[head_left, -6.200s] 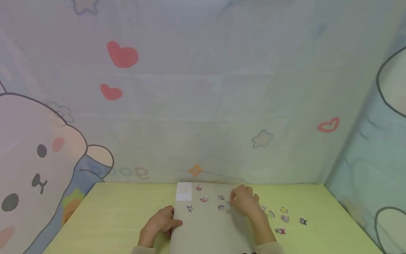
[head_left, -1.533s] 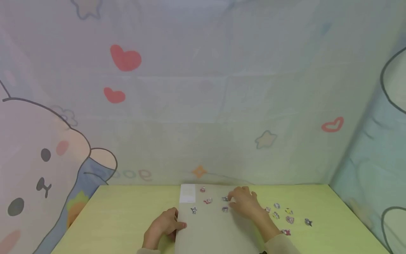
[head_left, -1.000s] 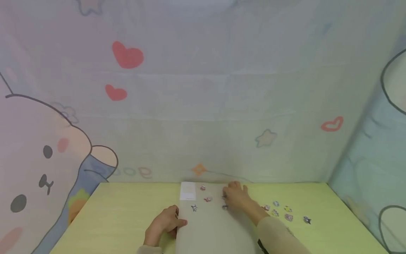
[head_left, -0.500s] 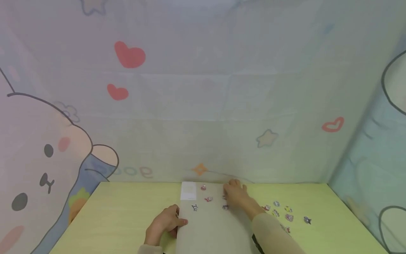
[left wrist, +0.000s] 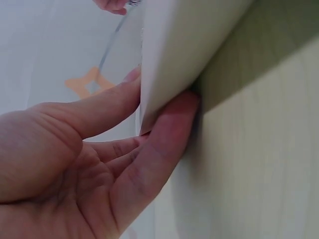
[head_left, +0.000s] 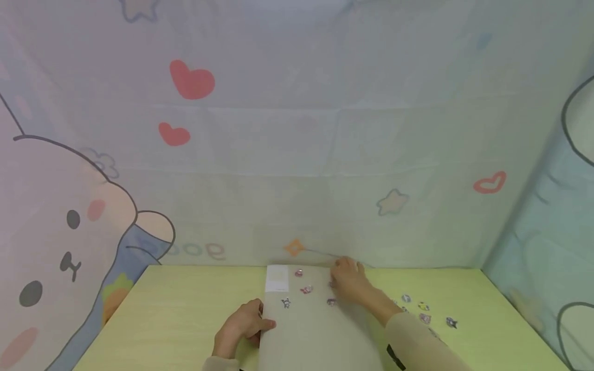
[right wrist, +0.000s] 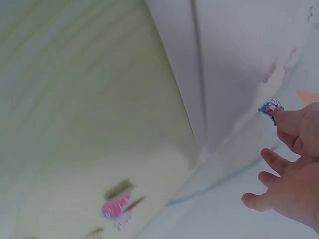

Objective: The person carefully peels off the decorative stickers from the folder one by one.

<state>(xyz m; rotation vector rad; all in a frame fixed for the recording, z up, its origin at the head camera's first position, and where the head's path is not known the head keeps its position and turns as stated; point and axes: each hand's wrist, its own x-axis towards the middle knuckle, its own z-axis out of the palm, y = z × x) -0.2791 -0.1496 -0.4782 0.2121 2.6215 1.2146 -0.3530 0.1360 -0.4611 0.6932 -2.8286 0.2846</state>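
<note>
Beige board (head_left: 315, 337), hands (head_left: 242, 320) at opposite sides

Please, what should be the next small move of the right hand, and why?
Probably ease the sticker gently away from the pale board: the right hand pinches it near the far edge, and the left hand grips the board's left side.

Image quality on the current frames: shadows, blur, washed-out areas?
Head: dim, soft light; loose stickers too small to make out clearly. Left wrist: dark shadow on the table beside the pale board. Right wrist: washed out; pink sticker blurred, held sticker crisper.
</note>
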